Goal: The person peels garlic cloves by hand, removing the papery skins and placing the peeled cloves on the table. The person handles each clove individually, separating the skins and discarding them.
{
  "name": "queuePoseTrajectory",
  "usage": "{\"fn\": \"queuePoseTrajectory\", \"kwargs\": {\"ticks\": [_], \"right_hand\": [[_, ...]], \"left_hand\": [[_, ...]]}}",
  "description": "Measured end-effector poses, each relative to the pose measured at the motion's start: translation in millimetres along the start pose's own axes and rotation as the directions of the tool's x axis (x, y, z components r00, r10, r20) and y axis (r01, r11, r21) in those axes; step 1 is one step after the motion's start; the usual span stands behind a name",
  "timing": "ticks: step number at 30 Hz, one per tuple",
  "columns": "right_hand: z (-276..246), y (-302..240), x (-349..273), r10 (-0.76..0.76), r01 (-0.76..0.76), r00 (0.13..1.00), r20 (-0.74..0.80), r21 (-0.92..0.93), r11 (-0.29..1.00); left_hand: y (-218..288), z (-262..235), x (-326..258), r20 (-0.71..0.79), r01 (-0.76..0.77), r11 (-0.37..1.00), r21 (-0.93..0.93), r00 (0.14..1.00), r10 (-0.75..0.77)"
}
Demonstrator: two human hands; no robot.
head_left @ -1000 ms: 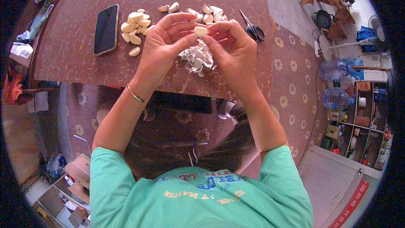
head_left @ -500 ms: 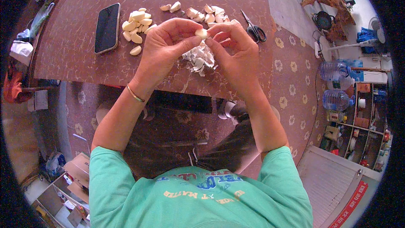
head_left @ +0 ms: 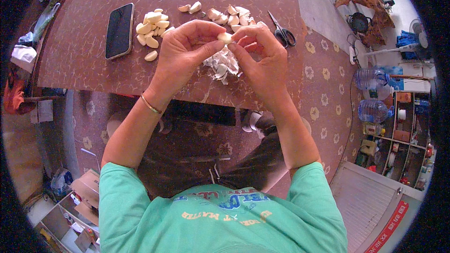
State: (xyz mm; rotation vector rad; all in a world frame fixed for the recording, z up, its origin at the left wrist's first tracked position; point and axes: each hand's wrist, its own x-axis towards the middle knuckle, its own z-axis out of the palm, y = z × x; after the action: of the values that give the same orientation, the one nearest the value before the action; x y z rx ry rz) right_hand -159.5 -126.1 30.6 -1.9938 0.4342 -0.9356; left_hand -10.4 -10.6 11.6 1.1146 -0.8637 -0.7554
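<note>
Brown and veined like marble, the bench [head_left: 101,77] fills the far middle of the room; flowered floor [head_left: 323,84] shows to its right, with large clear bottles [head_left: 372,78] farther right.

Both hands meet above the bench near its middle, with a garlic clove [head_left: 225,38] between them. The left hand [head_left: 180,51] has a narrow fingertip grip on it, thumb on the near side and forefinger on the far side. The right hand [head_left: 262,51] brings thumb and forefinger close together at the clove's right end; I cannot tell whether that grip pinches the clove itself or a shred of skin.

Just on the near side of the fingers lies a heap of papery skins [head_left: 222,68]. Cloves in their skins [head_left: 243,13] sit on the far side of the hands, and a pile of bare cloves [head_left: 152,24] lies to the left, between the left hand and a dark phone [head_left: 119,32]. Scissors [head_left: 283,35] rest just right of the right hand.

To work this clove well, I would judge, the left grip should be firm yet not crushing, while the right fingertips lift skin from an edge, in small pulls, directly over the heap.
</note>
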Motion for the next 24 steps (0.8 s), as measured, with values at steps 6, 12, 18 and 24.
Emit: {"fn": "queuePoseTrajectory", "kwargs": {"ticks": [6,12,18,24], "right_hand": [[-0.6,6.0,-0.3,-0.083,0.083,0.997,-0.003,-0.017,0.996],[2.2,-3.6,0.8,-0.012,0.012,1.000,-0.029,-0.007,1.000],[-0.6,2.1,1.0,-0.076,0.076,0.997,-0.006,-0.022,0.997],[-0.9,0.8,1.0,-0.079,0.079,0.997,-0.014,-0.029,0.996]], "left_hand": [[1.3,2.9,-0.1,-0.001,-0.007,1.000,0.003,1.000,0.007],[1.7,1.1,-0.5,-0.010,0.002,1.000,-0.001,1.000,-0.002],[3.7,0.7,-1.3,0.003,0.043,0.999,0.025,0.999,-0.043],[2.5,0.3,0.5,-0.022,0.082,0.996,-0.039,0.996,-0.083]]}}
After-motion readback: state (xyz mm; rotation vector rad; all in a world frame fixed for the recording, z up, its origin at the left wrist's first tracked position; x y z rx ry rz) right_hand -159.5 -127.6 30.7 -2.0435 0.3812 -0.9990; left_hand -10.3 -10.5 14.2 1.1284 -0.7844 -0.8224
